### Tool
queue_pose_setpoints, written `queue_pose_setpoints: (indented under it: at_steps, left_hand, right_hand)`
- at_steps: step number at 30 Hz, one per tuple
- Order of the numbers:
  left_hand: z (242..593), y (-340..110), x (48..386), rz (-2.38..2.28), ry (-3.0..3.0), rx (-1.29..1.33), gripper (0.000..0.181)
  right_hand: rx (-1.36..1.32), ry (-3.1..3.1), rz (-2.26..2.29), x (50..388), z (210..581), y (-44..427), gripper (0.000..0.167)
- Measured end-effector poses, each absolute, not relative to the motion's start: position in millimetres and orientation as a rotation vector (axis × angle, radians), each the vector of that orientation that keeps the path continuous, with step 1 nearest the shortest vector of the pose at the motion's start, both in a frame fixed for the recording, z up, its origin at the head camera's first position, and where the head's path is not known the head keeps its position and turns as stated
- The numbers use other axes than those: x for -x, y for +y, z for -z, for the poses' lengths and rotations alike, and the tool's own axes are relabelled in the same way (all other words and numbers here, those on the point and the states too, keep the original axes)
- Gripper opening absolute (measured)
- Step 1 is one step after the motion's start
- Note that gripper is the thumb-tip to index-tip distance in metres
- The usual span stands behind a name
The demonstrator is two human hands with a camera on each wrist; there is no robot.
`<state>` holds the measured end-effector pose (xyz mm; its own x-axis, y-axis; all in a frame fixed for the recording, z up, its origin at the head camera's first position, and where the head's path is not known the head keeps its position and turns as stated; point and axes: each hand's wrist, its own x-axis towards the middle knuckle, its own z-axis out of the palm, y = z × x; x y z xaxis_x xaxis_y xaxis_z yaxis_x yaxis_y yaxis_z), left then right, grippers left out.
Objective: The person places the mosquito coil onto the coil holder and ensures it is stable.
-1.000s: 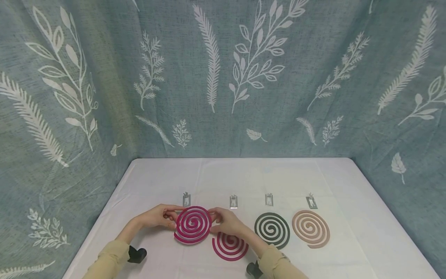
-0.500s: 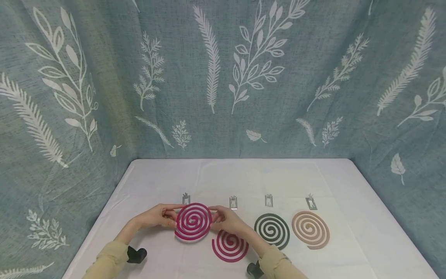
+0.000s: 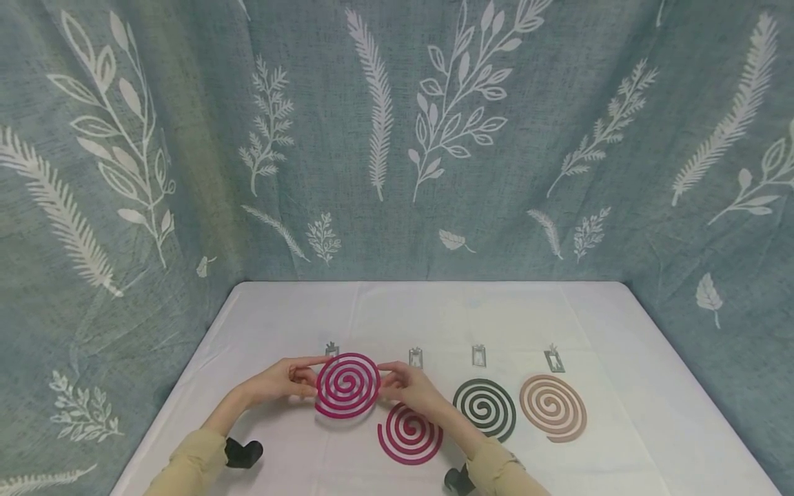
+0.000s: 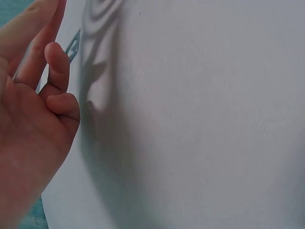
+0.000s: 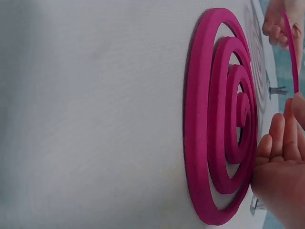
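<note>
Both hands hold one magenta spiral (image 3: 349, 386) by its opposite edges, raised above the white table. The left hand (image 3: 279, 382) pinches its left edge; the right hand (image 3: 412, 391) pinches its right edge. In the right wrist view the held spiral (image 5: 291, 52) is seen edge-on between the left hand (image 5: 281, 24) and the right hand (image 5: 281, 176). A second magenta spiral (image 5: 196, 119) lies flat on the table, just below the right hand in the head view. The left wrist view has the left hand (image 4: 38, 119) with its lower fingers curled, beside the spiral's shadow.
A dark green spiral (image 3: 484, 410) and a tan spiral (image 3: 553, 408) lie to the right. Behind stand or lie several small metal pieces, among them one (image 3: 415, 358) near the middle and one (image 3: 555, 359) at the right. A patterned curtain (image 3: 397, 241) borders the table (image 3: 434, 310).
The held spiral has risen slightly in the head view and moved a little away from the person and to the right, both hands with it. The spirals on the table have not moved.
</note>
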<state>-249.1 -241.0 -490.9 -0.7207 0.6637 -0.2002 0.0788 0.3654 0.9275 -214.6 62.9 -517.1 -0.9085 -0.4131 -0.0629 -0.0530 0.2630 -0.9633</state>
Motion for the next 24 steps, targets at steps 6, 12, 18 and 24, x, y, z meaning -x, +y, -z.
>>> queue_pose_setpoints:
  at_steps: [6, 12, 18, 24]
  left_hand:
    - [490, -240, 248, -1.402, 2.1, -0.604, 0.065]
    - [485, -240, 246, -1.466, 2.115, -0.664, 0.066]
    - [480, -241, 244, -1.506, 2.118, -0.673, 0.068]
    - [475, -240, 245, -1.54, 2.118, -0.632, 0.067]
  right_hand:
    - [0.408, 2.169, 1.79, 214, 514, 65, 0.041]
    - [0.397, 2.171, 1.854, 215, 506, 62, 0.037]
    - [0.365, 2.192, 1.877, 215, 500, 60, 0.035]
    - [0.393, 2.161, 1.917, 214, 494, 60, 0.038]
